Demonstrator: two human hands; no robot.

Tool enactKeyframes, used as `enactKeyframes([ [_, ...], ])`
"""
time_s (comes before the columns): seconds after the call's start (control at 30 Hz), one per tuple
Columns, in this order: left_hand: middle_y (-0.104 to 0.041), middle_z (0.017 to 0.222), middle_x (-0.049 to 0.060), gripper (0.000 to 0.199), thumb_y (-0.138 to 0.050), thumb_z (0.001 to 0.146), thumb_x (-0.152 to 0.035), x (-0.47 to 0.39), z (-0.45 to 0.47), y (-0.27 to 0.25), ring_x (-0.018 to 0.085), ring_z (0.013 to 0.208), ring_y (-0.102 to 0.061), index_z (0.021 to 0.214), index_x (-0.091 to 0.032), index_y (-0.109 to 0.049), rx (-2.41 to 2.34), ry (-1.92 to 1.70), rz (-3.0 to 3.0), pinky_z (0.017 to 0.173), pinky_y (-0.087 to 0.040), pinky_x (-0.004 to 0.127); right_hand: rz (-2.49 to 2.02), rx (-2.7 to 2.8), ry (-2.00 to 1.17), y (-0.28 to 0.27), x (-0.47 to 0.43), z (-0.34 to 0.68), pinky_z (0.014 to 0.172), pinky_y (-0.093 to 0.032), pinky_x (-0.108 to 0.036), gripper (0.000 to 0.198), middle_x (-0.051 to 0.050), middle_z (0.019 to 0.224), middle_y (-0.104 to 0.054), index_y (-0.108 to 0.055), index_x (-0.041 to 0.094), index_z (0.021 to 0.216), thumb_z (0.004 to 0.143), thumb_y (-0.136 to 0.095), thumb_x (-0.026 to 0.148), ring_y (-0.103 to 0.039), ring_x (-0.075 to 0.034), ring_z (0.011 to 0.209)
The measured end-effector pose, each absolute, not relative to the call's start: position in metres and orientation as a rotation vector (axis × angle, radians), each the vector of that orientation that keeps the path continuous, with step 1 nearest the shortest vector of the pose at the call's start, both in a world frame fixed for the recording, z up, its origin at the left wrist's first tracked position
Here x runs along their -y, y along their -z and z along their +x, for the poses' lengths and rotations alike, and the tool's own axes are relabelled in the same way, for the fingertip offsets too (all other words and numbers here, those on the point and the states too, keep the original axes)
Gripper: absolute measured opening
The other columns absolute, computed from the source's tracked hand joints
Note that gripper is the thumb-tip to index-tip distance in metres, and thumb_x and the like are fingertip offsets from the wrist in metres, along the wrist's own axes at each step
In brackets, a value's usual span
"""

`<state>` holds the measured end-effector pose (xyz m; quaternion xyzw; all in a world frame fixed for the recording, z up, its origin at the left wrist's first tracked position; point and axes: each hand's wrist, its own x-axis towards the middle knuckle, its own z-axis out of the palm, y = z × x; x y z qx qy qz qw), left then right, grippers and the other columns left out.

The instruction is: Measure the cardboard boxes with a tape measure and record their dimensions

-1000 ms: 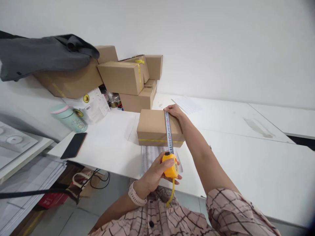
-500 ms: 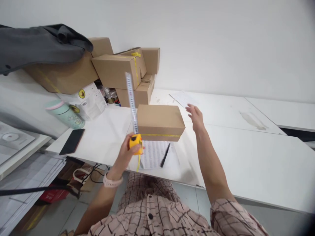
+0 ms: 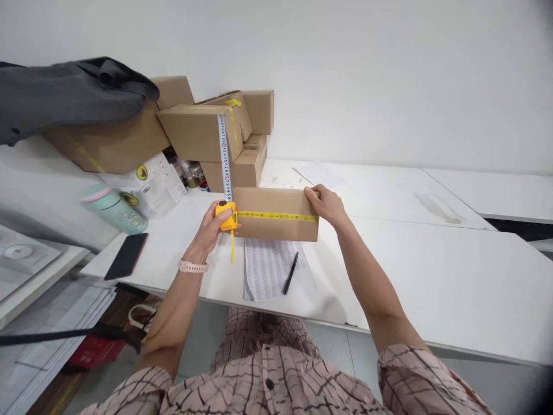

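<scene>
My left hand (image 3: 210, 229) is closed round a yellow tape measure (image 3: 227, 217), whose white numbered blade (image 3: 224, 155) sticks out away from me. A short yellow strap hangs below the case. The tape measure sits against the left end of a brown cardboard box (image 3: 276, 230) with yellow tape along it. My right hand (image 3: 327, 203) grips the box's far right corner, thumb and fingers closed on its edge. The box is tipped, so its taped side faces up towards me. Just in front of it lie a printed sheet (image 3: 268, 271) and a black pen (image 3: 290, 273).
Several cardboard boxes (image 3: 194, 132) are stacked at the back left under a dark grey cloth item (image 3: 73, 98). A mint green bottle (image 3: 114, 208), a white avocado-print box (image 3: 158, 187) and a phone (image 3: 127, 256) are on the left. Another paper (image 3: 317, 173) lies behind the box.
My right hand has come in from the right and taken hold of the box, which is now tipped. My left hand has moved forward with the tape measure to the box's left end.
</scene>
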<state>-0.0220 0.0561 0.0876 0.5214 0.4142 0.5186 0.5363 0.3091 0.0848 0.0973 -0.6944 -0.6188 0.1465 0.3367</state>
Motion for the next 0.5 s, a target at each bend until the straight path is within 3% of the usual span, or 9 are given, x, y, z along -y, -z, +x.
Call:
enactKeyframes([
  [0.13,-0.060,0.101,0.001,0.056,-0.082,0.070,-0.042,-0.049,-0.002,-0.089,0.014,0.066,-0.068,0.111,-0.022,-0.050,-0.951,-1.314,1.327,0.054,-0.060,0.027,-1.771,1.726,-0.196,-0.111,-0.115,0.303,0.091,-0.047,-0.045,0.040,-0.015,0.113,-0.073,-0.068,0.021,0.095,0.096,-0.039,0.049,-0.061,-0.032,0.110],
  [0.23,-0.061,0.103,0.001,0.057,-0.083,0.072,-0.039,-0.020,0.024,-0.076,0.015,0.074,-0.068,0.116,-0.024,-0.049,-0.826,-1.193,1.350,0.059,-0.060,0.026,-1.661,1.796,-0.247,-0.113,-0.137,0.294,0.090,-0.047,-0.041,0.035,-0.014,0.111,-0.073,-0.066,0.020,0.094,0.097,-0.036,0.037,-0.063,-0.029,0.102],
  [0.5,-0.058,0.115,0.005,0.062,-0.082,0.073,-0.045,0.042,0.053,-0.019,0.017,0.078,-0.069,0.120,-0.025,-0.046,-0.761,-0.847,1.047,0.060,-0.060,0.029,-1.755,1.694,-0.262,-0.111,-0.155,0.281,0.098,-0.043,-0.052,0.071,-0.017,0.114,-0.070,-0.064,0.021,0.101,0.098,-0.009,0.065,-0.058,-0.036,0.115],
])
